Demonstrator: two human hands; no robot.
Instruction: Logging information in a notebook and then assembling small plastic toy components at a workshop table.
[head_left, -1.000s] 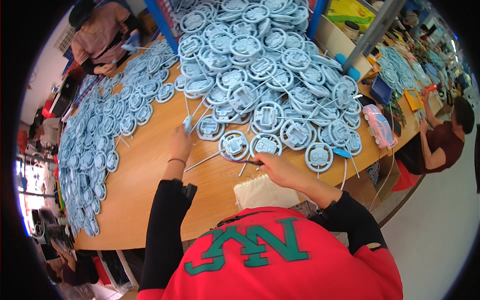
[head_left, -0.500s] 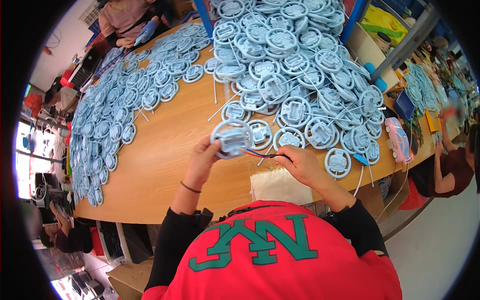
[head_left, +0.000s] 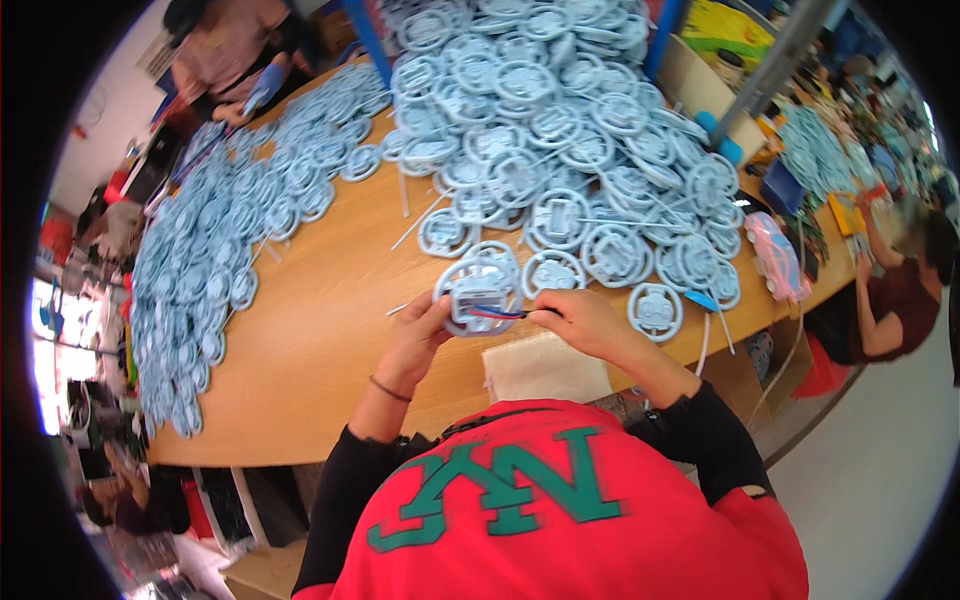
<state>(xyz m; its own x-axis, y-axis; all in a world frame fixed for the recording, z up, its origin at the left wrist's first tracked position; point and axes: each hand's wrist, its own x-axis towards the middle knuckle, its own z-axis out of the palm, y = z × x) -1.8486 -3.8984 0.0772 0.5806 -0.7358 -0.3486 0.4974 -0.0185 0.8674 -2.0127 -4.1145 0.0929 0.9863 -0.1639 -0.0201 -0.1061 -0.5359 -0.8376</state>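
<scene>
My left hand (head_left: 418,338) is closed on the left rim of a light-blue plastic toy steering wheel (head_left: 478,298), held above the table with its recessed side showing. My right hand (head_left: 582,322) pinches thin red, blue and black strands (head_left: 497,314) that look like wires. These cross the wheel's recess; where their far ends attach is unclear. A loose toy steering wheel (head_left: 655,312) lies beyond my right forearm. Closer to me, a cream cloth (head_left: 548,368) lies on the table below the hands.
A tall heap of toy steering wheels (head_left: 530,120) fills the back; another heap (head_left: 205,265) spreads left over the wooden table (head_left: 330,320). At right are a blue item (head_left: 703,300) with a white cord and a pink toy car (head_left: 774,255). Co-workers sit at back left and right.
The held wheel has tilted, bringing its recess into view. My right hand has come closer, and the strands now lie across the recess. The whole view has shifted slightly.
</scene>
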